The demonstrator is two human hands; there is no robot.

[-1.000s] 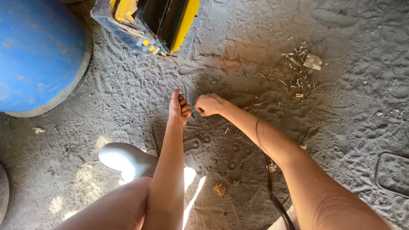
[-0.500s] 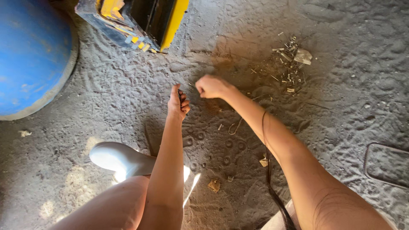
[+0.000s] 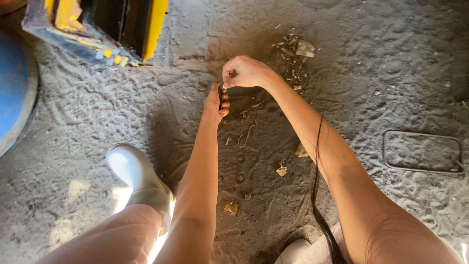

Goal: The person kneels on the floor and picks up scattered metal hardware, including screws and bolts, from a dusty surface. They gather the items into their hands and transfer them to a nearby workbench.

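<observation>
I am crouched over a sandy floor with both arms stretched down. My left hand (image 3: 217, 102) hovers just above the sand, its fingers curled around a small thin dark piece (image 3: 221, 96). Directly above it, my right hand (image 3: 245, 72) is closed in a fist, its fingertips pinching the top end of the same piece. The two hands touch. The piece is too small and too covered to identify.
A blue barrel (image 3: 14, 88) stands at the left and a yellow-and-black machine part (image 3: 97, 29) at the top. My white boot (image 3: 141, 181) is at lower left. Debris (image 3: 295, 54), wood scraps (image 3: 281, 170) and a flat rectangular outline (image 3: 422, 151) lie in the sand.
My right hand has come over to meet my left hand, and both have closed on the small piece. The view has drifted, so the barrel sits further left.
</observation>
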